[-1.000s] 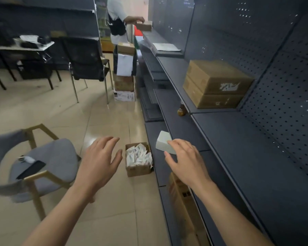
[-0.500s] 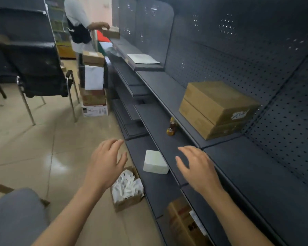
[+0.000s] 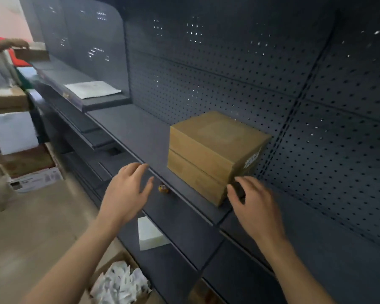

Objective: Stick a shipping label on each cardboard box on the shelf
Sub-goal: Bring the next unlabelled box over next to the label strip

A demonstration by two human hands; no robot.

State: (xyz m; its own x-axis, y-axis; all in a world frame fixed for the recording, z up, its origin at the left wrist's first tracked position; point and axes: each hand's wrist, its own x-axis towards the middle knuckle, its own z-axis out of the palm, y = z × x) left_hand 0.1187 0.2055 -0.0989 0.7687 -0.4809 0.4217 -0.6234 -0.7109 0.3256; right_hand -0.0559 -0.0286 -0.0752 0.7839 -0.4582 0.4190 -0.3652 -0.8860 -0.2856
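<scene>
Neither grip holds anything. The left hand (image 3: 127,191) is flat, fingers spread and relaxed, raised over the front of the middle shelf (image 3: 184,220). The right hand (image 3: 253,207) has its fingers apart and loosely bent, their tips just beside the near right corner of the lower cardboard box (image 3: 193,183) (contact cannot be confirmed through the blur). No label is seen in either hand.

Nearest, on the floor, an open carton (image 3: 119,284) holds crumpled white paper, judged to be peeled backing dropped where it falls easily. A white block (image 3: 150,234) lies on a lower shelf (image 3: 162,264) beside the left forearm. It is probably the label stock, parked within reach. A small yellow-topped bottle (image 3: 164,189) stands on the middle shelf between the hands.

On the upper shelf (image 3: 140,132) the upper cardboard box (image 3: 208,141) sits squarely on the lower one, both set back near the perforated panel (image 3: 272,73). A white label (image 3: 252,160) shows on the upper box's right face. The lower box shows none from this angle. Judgement: the hands are placed to take the stack and draw or turn it for labelling.

Farther left a white sheet (image 3: 92,89) lies on the shelf. Beyond it, another person's hand (image 3: 15,43) holds a far box (image 3: 32,54).
</scene>
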